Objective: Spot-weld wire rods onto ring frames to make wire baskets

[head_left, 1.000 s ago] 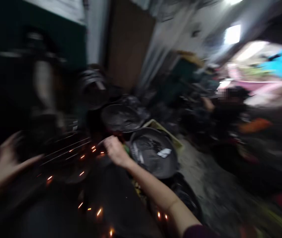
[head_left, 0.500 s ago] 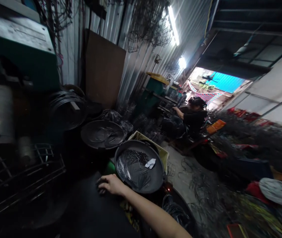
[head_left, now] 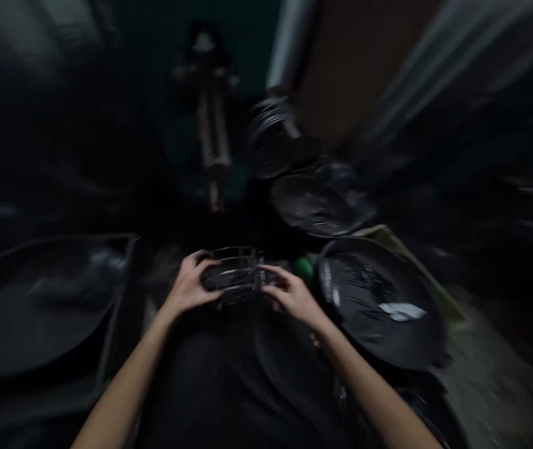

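Note:
A wire frame (head_left: 234,265), rounded like a small basket with thin metal bars, is held level above my dark-clothed lap. My left hand (head_left: 190,285) grips its left end, the thumb and fingers spread to either side of the bars. At the opposite end, my right hand (head_left: 291,294) pinches the frame with thumb and fingertips. Motion blur and dim light hide the finer bars. Beyond the frame stands a dark green machine with a pale cylindrical arm (head_left: 214,134) pointing toward me.
On the right, a round dark pan (head_left: 402,346) holds short wire pieces and a white scrap (head_left: 402,311). Another pan (head_left: 311,206) sits farther back, near a wire coil (head_left: 271,121). A yellowish crate (head_left: 451,312) lies behind the near pan. To my left is a large basin (head_left: 27,337).
The view has swung left and down toward the machine. My left hand has come into view, and both hands are now on the wire frame; my right hand was empty-looking near my lap.

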`<action>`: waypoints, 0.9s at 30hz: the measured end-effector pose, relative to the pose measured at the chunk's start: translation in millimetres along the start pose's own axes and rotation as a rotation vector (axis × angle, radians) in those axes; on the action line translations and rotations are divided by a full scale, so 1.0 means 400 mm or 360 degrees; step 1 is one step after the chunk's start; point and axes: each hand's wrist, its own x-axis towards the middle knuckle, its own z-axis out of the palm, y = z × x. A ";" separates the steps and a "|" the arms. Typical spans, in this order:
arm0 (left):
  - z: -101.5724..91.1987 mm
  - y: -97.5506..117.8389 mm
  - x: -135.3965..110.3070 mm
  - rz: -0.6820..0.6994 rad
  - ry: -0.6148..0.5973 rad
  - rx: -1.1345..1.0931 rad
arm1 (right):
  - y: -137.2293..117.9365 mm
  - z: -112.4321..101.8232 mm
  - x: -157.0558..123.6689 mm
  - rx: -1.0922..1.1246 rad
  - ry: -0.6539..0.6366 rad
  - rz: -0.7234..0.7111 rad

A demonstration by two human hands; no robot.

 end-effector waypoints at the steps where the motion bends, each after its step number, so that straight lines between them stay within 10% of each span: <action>1: -0.021 -0.019 -0.048 -0.0063 -0.0048 0.0009 | 0.014 0.003 0.006 -0.0025 -0.0038 0.0048; 7: -0.050 -0.049 -0.093 0.0037 -0.0358 -0.0128 | -0.002 0.067 0.091 -0.0392 -0.0555 0.0216; 16: -0.101 -0.031 -0.055 0.0073 -0.0080 -0.0098 | -0.028 0.109 0.144 -0.1968 -0.0332 -0.1097; 27: -0.176 -0.045 0.063 0.0212 0.0038 0.0017 | -0.112 0.067 0.234 -0.2021 -0.0176 -0.1534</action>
